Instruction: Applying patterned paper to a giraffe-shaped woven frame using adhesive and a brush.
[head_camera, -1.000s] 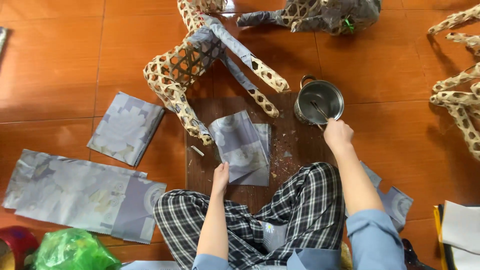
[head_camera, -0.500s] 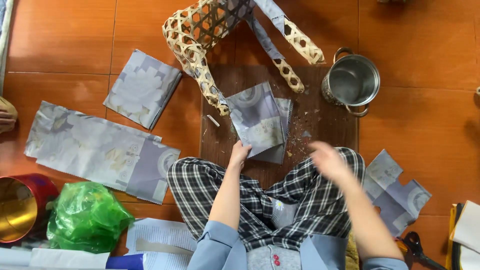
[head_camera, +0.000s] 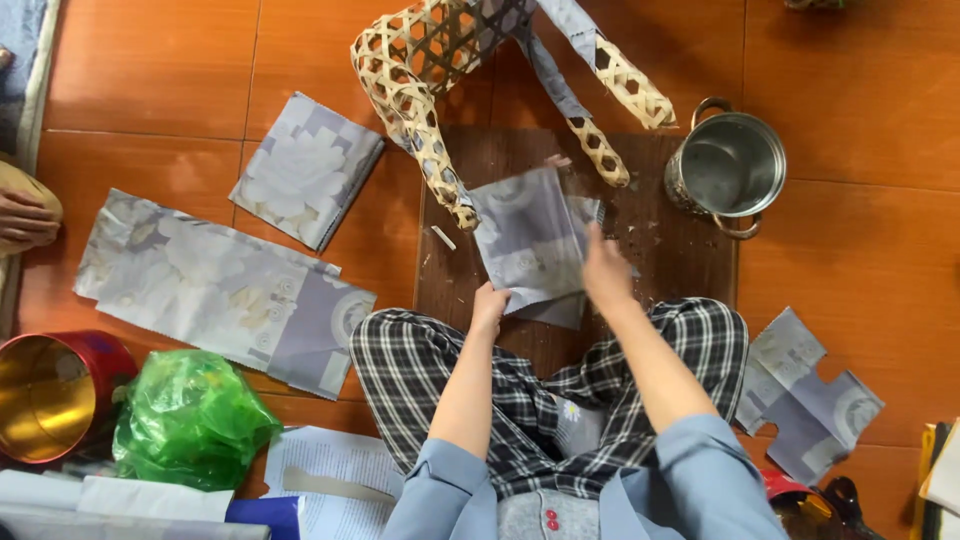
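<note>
Fingers of left hand (head_camera: 490, 303) pinch the grey paper sheet (head_camera: 528, 240); right hand (head_camera: 606, 272) presses it flat.

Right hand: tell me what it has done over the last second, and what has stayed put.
The right hand has left the steel pot, swung back across the dark wooden board and now lies on the grey patterned paper sheet. Its grip is blurred. Unchanged: the left hand presses the sheet's near edge, and the woven bamboo frame and pot rest as before.
</note>
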